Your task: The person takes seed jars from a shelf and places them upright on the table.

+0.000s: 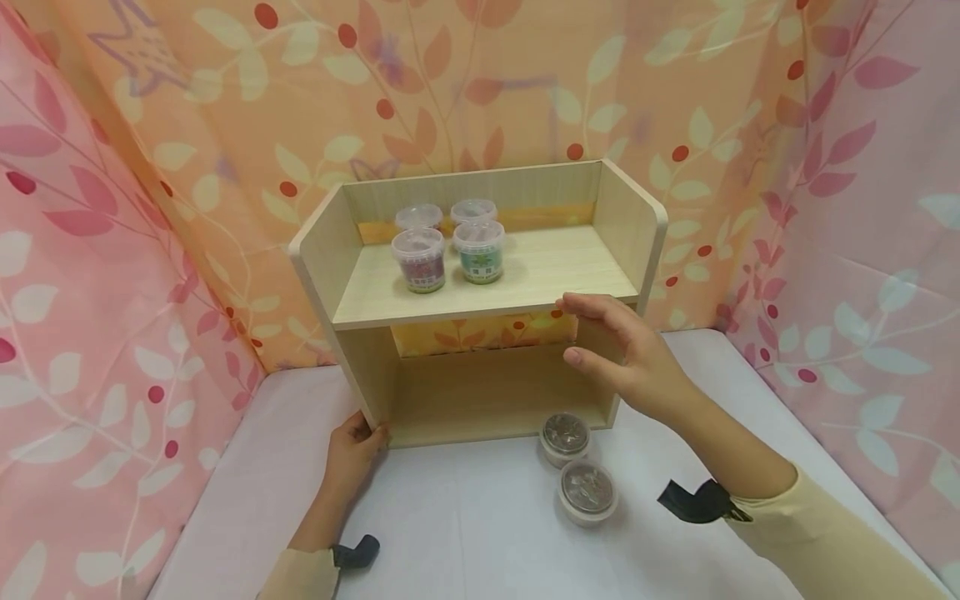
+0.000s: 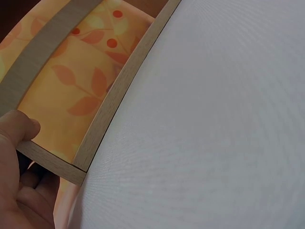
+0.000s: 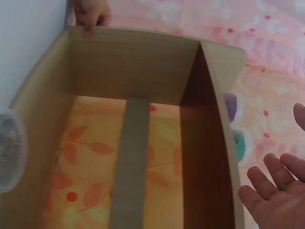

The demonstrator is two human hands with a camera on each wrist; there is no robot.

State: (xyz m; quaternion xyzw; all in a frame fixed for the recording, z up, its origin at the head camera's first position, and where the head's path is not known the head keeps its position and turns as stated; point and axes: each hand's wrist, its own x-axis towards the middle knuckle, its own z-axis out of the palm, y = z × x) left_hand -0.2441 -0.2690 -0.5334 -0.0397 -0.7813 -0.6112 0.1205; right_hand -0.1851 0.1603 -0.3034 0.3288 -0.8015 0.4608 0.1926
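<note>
A small pale wooden shelf [image 1: 480,310] with two levels stands on the white table. My left hand [image 1: 351,457] grips its left side panel low down; in the left wrist view, the thumb [image 2: 24,125] lies on the inner face and the other fingers are behind the panel. My right hand [image 1: 633,358] hovers in front of the shelf's right part, fingers extended and holding nothing. Below it, two lidded tubs with grey-brown tops sit on the table, one tub [image 1: 565,437] close to the shelf's front edge, the other tub [image 1: 587,493] nearer me.
On the upper level, several clear-lidded cups stand grouped left of centre, among them a purple-labelled cup [image 1: 420,261] and a green-labelled cup [image 1: 480,252] in front. Floral curtains [image 1: 480,92] enclose the table [image 1: 465,525] at the back and sides.
</note>
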